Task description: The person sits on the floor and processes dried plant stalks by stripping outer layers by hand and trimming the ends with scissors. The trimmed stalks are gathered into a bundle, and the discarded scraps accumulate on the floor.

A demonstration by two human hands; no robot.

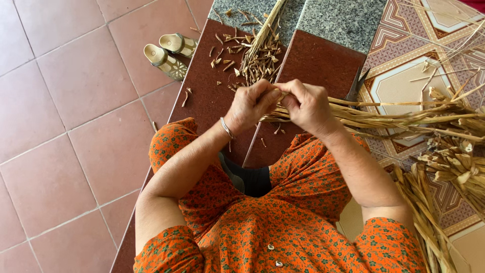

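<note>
**A:** Hands first, please — what are they doing?

**B:** I'm watching from the head camera. The left hand (251, 103) and right hand (304, 104) are meeting in front of the person's knees, both pinching the near end of a bundle of dried stalks (404, 119). The fingers are curling tight around it. The bundle is running off to the right across the patterned floor tiles (399, 86).

**A:** What could be going wrong?

**B:** I'm judging that the brittle stalks could be snapping or slipping out if the pinch twists too hard. A dark blade-like tool (356, 86) is lying just beside the right hand, so a careless sweep could be catching it.

**A:** And room to move?

**B:** The person is sitting at the edge of a dark red step (212, 96), with scraps (252, 55) littering it ahead. More stalks (444, 177) are crowding the right side. The left is opening onto plain red floor tiles (60, 126), where a pair of sandals (169, 53) is resting.
</note>
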